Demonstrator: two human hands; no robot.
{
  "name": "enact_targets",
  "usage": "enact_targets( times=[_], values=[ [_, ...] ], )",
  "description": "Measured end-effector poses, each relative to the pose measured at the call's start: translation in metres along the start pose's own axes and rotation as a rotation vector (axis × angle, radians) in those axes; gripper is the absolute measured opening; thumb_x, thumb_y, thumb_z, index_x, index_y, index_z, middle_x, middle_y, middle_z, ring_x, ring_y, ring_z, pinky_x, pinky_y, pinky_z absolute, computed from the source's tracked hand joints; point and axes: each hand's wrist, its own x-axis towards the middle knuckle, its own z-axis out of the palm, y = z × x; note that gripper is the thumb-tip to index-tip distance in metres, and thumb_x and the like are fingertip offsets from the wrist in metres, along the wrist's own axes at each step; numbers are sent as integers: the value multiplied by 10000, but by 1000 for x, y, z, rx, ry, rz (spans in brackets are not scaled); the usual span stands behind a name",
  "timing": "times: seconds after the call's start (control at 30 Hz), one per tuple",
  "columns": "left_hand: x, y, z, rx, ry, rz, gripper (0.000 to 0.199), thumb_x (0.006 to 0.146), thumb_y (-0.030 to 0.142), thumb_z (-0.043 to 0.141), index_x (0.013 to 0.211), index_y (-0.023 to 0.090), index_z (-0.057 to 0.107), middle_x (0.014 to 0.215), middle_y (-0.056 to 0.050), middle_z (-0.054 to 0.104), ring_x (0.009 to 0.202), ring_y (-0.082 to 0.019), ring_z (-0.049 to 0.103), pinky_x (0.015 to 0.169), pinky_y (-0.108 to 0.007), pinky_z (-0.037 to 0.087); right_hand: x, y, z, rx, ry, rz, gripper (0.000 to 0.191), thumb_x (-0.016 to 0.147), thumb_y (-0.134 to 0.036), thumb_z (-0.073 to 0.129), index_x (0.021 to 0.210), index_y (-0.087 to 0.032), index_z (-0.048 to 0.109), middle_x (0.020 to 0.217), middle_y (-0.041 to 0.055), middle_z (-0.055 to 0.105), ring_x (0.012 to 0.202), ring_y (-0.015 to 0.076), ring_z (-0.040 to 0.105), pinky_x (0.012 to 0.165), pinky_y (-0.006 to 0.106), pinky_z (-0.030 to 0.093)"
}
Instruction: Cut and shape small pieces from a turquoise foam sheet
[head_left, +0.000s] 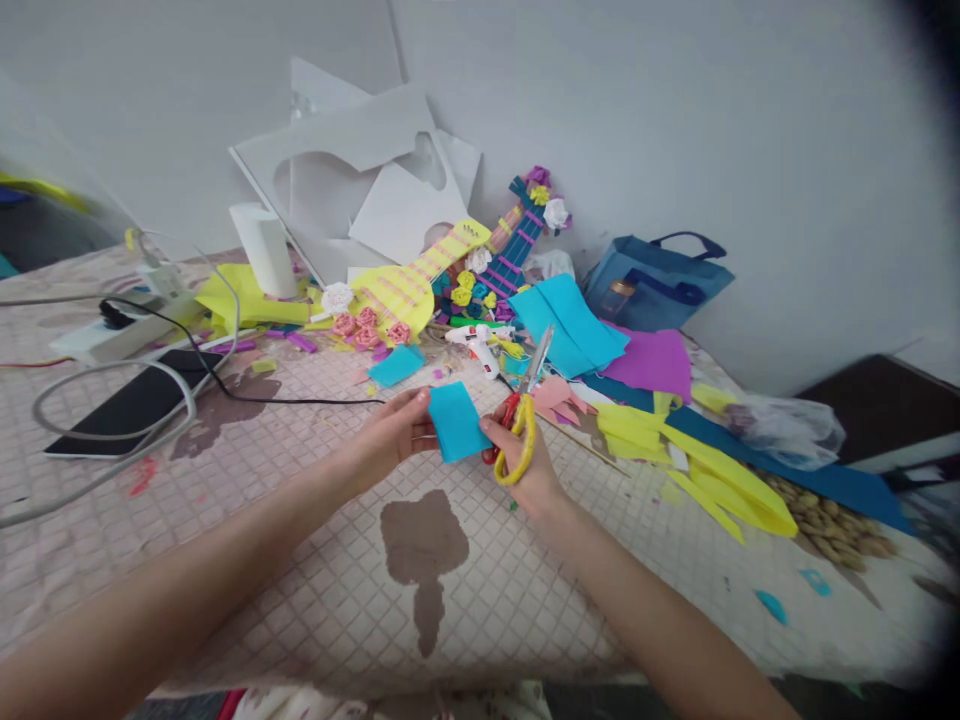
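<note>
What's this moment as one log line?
left hand: holds blue paper | right hand: holds scissors, paper's edge | glue gun: on tablecloth

No legible txt, brand, no. or sign in view. Dark squiggles, approx. a short row, mark the head of the yellow guitar-shaped cutout (406, 290); too small to tell if they're letters. On the white glue gun (480, 350), any print is too blurred to read. Same for the small brownish item (619, 294) at the blue bag (651, 285), i.e. any label there is illegible at this res.
</note>
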Motion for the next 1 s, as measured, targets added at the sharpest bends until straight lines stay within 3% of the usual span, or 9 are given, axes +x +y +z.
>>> enact_targets(
  times=[0.13,0.2,0.27,0.37,0.57,0.67,0.83,1.0],
  values=[
    [-7,-8,8,160,61,186,924,705,295,766,1439,259,206,919,-42,680,839,-204,652,768,-358,515,-2,0,2,-5,26,13,338,633,-301,734,739,-222,424,613,-92,491,437,58,426,379,186,349],
    [-11,-10,12,207,29,266,953,725,285,744,1455,292,132,861,-10,661,808,-187,639,735,-332,510,-3,-1,3,-6,34,18,340,631,-304,735,734,-221,422,610,-93,488,436,57,425,380,187,348],
    [-13,-10,15,258,-6,278,759,748,305,716,1393,266,317,847,-12,645,782,-171,620,700,-294,497,-4,0,3,4,34,16,339,636,-312,735,736,-222,424,602,-94,483,433,61,428,382,191,350],
    [-13,-9,15,343,-2,223,415,743,328,712,1119,190,604,820,-26,638,723,-151,588,656,-265,472,-5,0,2,6,8,2,339,649,-327,740,733,-222,428,583,-95,480,421,63,428,381,194,348],
    [-4,-3,-1,297,73,244,420,711,314,742,1101,194,644,901,-41,662,741,-156,589,690,-281,468,-8,3,3,-24,-138,14,369,720,-514,687,748,-221,464,541,-66,499,406,80,433,375,197,326],
    [2,5,-10,287,108,264,428,727,351,728,1119,200,647,861,-33,660,719,-145,582,669,-271,463,-11,4,5,82,-266,102,497,707,-696,585,775,-211,506,616,-33,523,452,91,456,413,217,397],
    [6,21,-19,241,203,294,388,779,436,654,1090,203,662,960,-47,662,809,-160,602,695,-273,478,-19,5,8,245,-676,328,651,684,-820,455,834,-191,526,632,-26,502,454,99,441,437,258,443],
    [9,32,-24,150,215,326,345,765,283,628,1092,182,662,928,-44,678,778,-142,606,716,-269,474,-28,4,8,291,-934,481,717,723,-846,324,849,-169,522,660,-9,498,471,99,436,452,261,444]
  ],
)
